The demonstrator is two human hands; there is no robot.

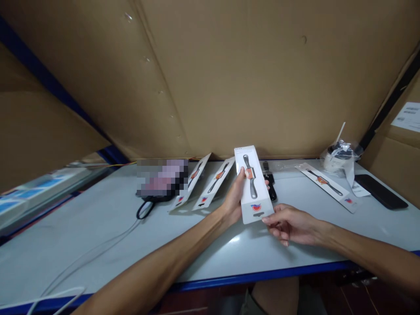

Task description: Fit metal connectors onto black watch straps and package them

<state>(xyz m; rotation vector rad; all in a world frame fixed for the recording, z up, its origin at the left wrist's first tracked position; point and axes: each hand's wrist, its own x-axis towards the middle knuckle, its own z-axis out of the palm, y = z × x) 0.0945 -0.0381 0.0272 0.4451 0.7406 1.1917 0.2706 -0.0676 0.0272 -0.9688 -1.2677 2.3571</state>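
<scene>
A white cardboard package (259, 183) with a printed picture of a spokeshave is raised above the table, tilted toward me. My left hand (234, 197) grips it from the left, thumb along the edge, with fingertips showing at its right side. The thumb and forefinger of my right hand (292, 225) pinch its lower right corner, close to the hanging slot. Behind it lies a black spokeshave (271, 186), partly hidden. To the left, a similar package (215, 183) and another package (190, 181) lean tilted on the table.
A flat printed card (324, 186) lies at the right, near a black phone-like slab (381, 191) and a plastic-wrapped cup (339, 157). A blurred-out device (160, 179) with a cable stands left on the table (108, 236). Cardboard walls (249, 78) enclose the back and sides.
</scene>
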